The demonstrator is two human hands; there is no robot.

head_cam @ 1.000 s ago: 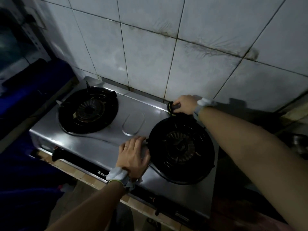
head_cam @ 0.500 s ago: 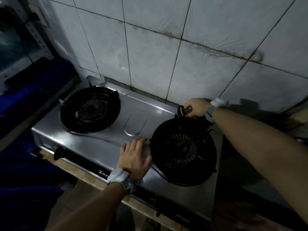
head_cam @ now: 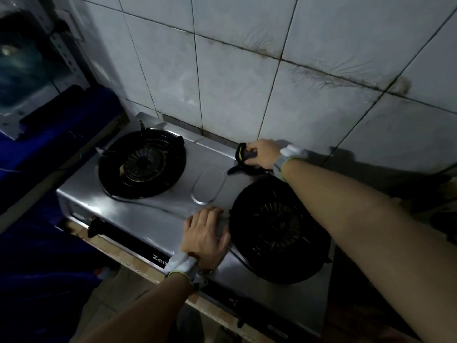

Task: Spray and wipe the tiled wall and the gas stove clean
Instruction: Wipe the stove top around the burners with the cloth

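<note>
Stove top (head_cam: 153, 219) bears the left hand (head_cam: 205, 236), grip wide and flat; right hand (head_cam: 262, 153) clutches a dark cloth (head_cam: 241, 155).

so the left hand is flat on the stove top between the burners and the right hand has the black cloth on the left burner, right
Not quite: the right hand grips the black cloth at the back edge of the gas stove, behind the right burner, not on the left burner. The left hand does lie flat between the burners. The head view shows this.

Head-worn view looks down, close over the gas stove (head_cam: 153, 219), facing the tiled wall (head_cam: 247, 82)
</note>
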